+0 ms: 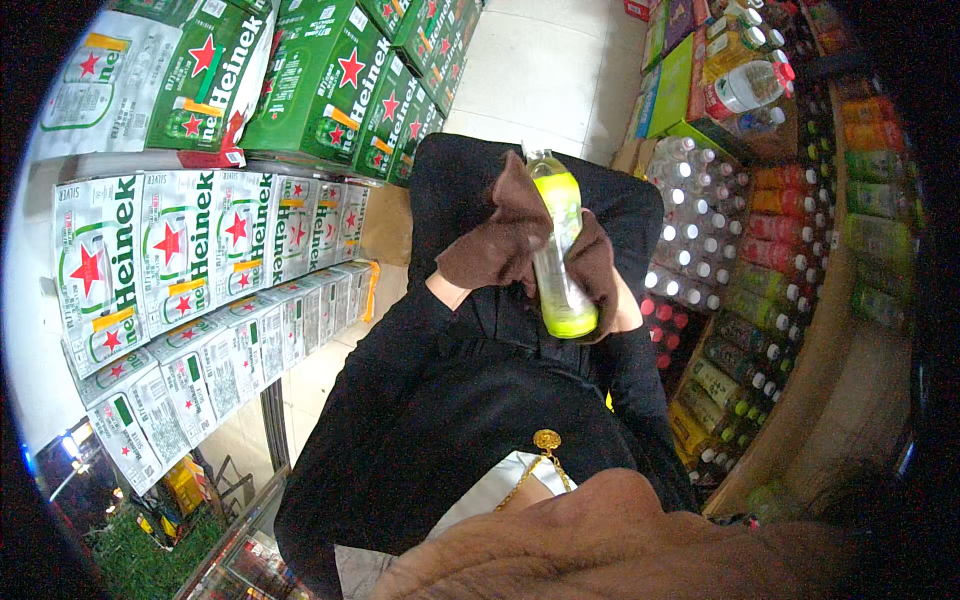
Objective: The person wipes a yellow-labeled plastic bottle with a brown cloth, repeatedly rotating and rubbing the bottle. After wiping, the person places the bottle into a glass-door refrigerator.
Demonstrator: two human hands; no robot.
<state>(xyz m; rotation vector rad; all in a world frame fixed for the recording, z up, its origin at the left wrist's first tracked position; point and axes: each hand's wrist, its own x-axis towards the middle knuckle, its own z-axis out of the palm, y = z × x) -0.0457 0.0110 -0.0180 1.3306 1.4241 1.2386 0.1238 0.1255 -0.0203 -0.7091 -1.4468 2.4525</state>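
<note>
A clear plastic bottle [563, 262] with a yellow-green label lies lengthwise over my lap, slightly tilted. Its near end is bright yellow-green, and its far end is clear. A brown cloth [505, 232] covers both of my hands and wraps the bottle's two sides. My left hand [449, 289] is closed in the cloth and presses it against the bottle's left side. Through the cloth, my right hand [626, 306] grips the bottle from the right, near its lower half. The cloth hides the fingers of both hands.
Green beer cartons [318, 85] and silver cartons [168, 248] are stacked on my left. To the right stand packed clear bottles [692, 215] and rows of coloured drink bottles [778, 228]. A large clear bottle with a red cap [748, 88] is farther back. Pale floor tiles [545, 65] lie ahead.
</note>
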